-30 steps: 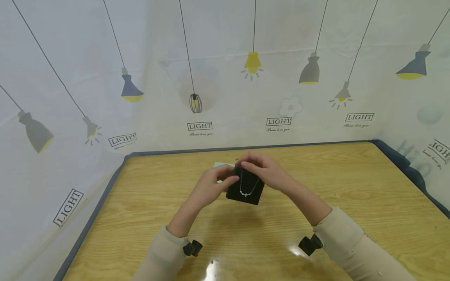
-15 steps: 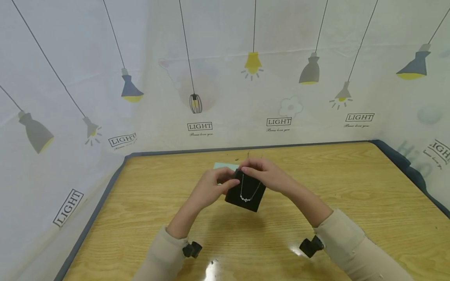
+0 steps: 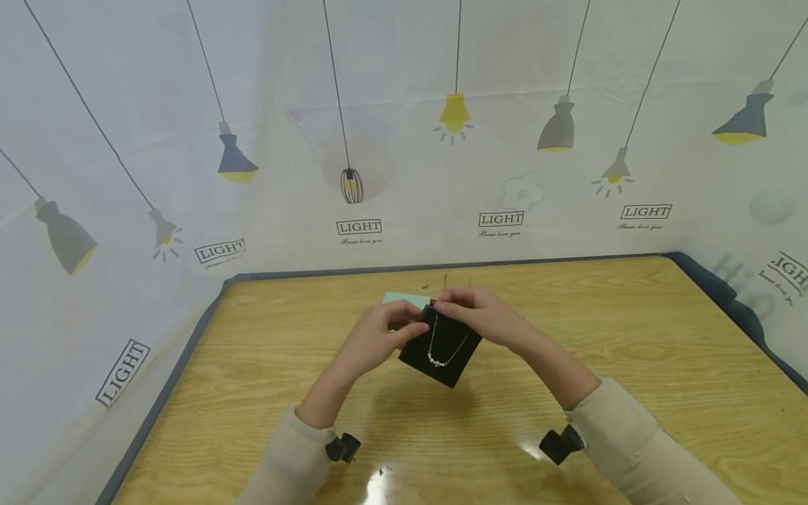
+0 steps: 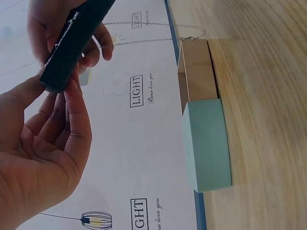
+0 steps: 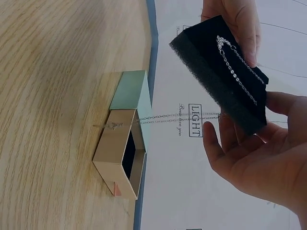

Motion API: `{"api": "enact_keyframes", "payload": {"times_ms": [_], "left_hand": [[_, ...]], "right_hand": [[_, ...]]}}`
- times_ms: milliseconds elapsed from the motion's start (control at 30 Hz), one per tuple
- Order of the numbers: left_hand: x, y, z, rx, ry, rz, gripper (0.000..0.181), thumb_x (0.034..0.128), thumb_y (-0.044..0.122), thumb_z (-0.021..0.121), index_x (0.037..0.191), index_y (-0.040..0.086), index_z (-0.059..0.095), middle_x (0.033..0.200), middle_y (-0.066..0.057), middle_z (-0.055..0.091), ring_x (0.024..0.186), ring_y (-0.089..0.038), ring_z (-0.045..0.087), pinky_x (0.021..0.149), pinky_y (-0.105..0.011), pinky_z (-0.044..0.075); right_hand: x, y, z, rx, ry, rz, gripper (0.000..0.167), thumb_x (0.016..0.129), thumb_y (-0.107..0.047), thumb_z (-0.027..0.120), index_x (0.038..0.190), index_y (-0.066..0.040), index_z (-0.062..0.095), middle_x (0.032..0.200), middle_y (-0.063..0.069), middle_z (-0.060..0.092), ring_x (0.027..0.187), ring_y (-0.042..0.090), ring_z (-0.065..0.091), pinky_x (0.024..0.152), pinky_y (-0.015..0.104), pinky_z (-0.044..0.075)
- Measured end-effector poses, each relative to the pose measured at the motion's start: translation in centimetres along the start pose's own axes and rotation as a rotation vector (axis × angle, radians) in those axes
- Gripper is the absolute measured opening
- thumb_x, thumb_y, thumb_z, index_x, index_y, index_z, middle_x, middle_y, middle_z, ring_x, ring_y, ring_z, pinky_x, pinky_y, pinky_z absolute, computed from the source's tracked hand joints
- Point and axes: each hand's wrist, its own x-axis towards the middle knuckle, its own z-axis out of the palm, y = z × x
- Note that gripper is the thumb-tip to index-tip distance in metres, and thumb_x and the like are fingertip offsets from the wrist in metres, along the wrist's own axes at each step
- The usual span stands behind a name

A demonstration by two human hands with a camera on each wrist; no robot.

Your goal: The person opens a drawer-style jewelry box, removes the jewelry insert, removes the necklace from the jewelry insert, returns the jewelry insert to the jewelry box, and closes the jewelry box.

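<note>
the silver necklace (image 5: 220, 42) lies across the face of the black pad (image 3: 447, 340), tilted in mid-air near the centre of the head frame. the left hand (image 3: 381, 333) pinches its left edge between thumb and fingers; the right hand (image 3: 482, 315) grips the upper edge, thumb in front and fingers behind.

the pendant side looks laid out already, while the chain's tail (image 5: 175, 116) hangs loose behind the pad, so tidying that length seems left. in the right wrist frame the tan drawer (image 5: 112, 146) sits partly out of the green sleeve (image 4: 208, 146) on the table (image 3: 252, 386), at left of centre; the pad is not in it.

hidden: the pad's back and most right fingertips. in the head frame the left hand covers much of the box. whether the drawer's dark inside is lining or shadow, i cannot tell.
</note>
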Motion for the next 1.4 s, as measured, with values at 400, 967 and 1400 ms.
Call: {"api": "enact_keyframes", "payload": {"times_ms": [400,967,1400], "left_hand": [[0.0,-0.2,-0.2,-0.007,-0.009,-0.014,0.017,0.0962,0.019,0.067,0.108,0.008,0.071,0.087,-0.007,0.071,0.060,-0.010,0.051,0.053,-0.021,0.044],[0.0,-0.2,-0.1,0.026,-0.002,-0.030,0.017,0.0954,0.020,0.068,0.107,0.009,0.071,0.091,-0.008,0.075,0.067,-0.008,0.058,0.055,-0.022,0.049],[-0.1,-0.6,-0.1,0.051,0.007,-0.046,0.017,0.0965,0.022,0.067,0.109,0.010,0.070,0.078,-0.003,0.068,0.059,-0.010,0.051,0.054,-0.023,0.046]], "right_hand": [[-0.3,0.5,-0.5,-0.068,-0.023,-0.064,0.022,0.103,-0.011,0.050,0.116,0.002,0.062,0.108,0.018,0.067,0.089,0.015,0.061,0.078,0.026,0.054],[-1.0,-0.1,-0.7,-0.139,0.029,-0.031,0.015,0.101,-0.013,0.055,0.099,0.000,0.062,0.097,0.013,0.065,0.086,0.020,0.056,0.075,0.030,0.051],[-1.5,0.7,-1.1,0.033,0.044,-0.062,0.019,0.102,-0.010,0.051,0.106,0.008,0.058,0.092,0.003,0.062,0.085,0.016,0.061,0.077,0.024,0.053]]}}
